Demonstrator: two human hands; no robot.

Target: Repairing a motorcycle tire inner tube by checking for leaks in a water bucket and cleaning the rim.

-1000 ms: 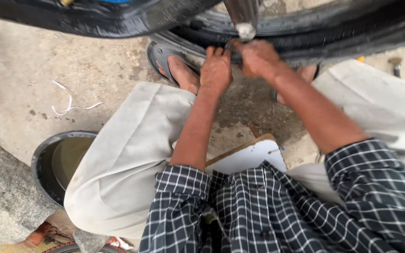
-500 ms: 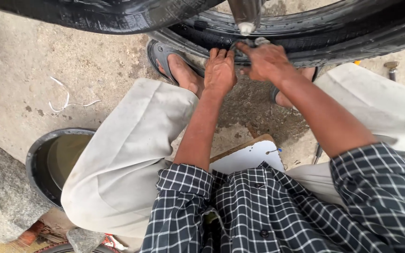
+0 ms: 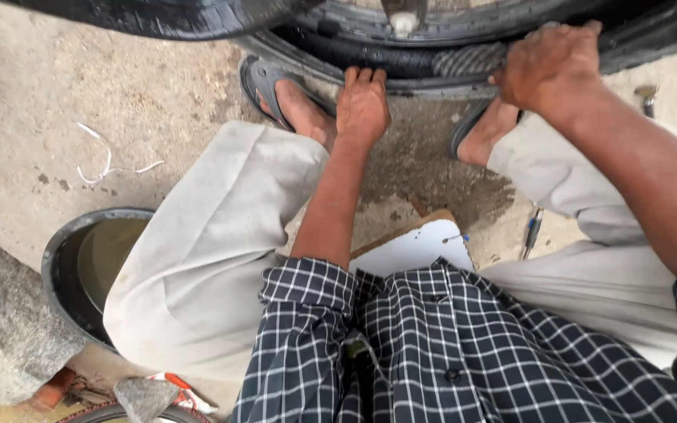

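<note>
A black rubber tyre (image 3: 464, 31) on a wheel lies across the top of the view, above my feet in dark sandals. My left hand (image 3: 362, 106) presses its fingers down on the tyre's lower edge beside my left foot. My right hand (image 3: 554, 66) is further right and higher, curled over the tyre's edge and gripping it. A metal valve stem or spoke part (image 3: 403, 19) shows at the top centre. I squat on a white board (image 3: 413, 247) on the ground.
A black tub (image 3: 68, 270) with murky water stands at the left beside my knee. A metal tool (image 3: 532, 233) lies on the concrete by my right leg. A white wire scrap (image 3: 107, 164) lies on the ground at left. A grey stone (image 3: 1, 329) fills the lower left.
My right hand has moved to the right along the tyre's edge, away from my left hand. The view has shifted closer and slightly left.
</note>
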